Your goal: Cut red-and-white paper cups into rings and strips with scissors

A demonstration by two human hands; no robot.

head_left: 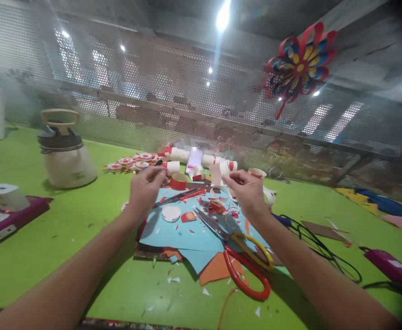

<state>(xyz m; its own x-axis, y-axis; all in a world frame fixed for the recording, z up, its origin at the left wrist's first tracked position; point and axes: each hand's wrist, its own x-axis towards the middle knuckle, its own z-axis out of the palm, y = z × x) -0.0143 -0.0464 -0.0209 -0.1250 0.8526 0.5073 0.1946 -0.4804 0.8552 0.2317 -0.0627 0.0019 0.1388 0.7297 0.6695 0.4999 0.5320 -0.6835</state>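
Observation:
My left hand (148,190) is closed in a pinch above the left side of the blue paper (162,236). A small dark tip shows by its fingers, too hidden to name. The fingers of my right hand (247,190) pinch a paper cup piece (217,174), white with a beige flap. Between the hands, below them, stands a red paper ring (178,182). Large scissors (223,233) with red and yellow handles lie partly open on the paper. A second, dark-bladed pair of scissors (178,197) rests near my left hand. Close by are a white disc (171,213) and a red printed piece (189,217).
Behind lie decorated discs (142,160), white and red paper cups (178,156) and a phone (194,160). A large jug (66,160) stands left, near a purple power strip (18,219). Black cable (321,247) runs at the right. Paper scraps litter the green table (118,293).

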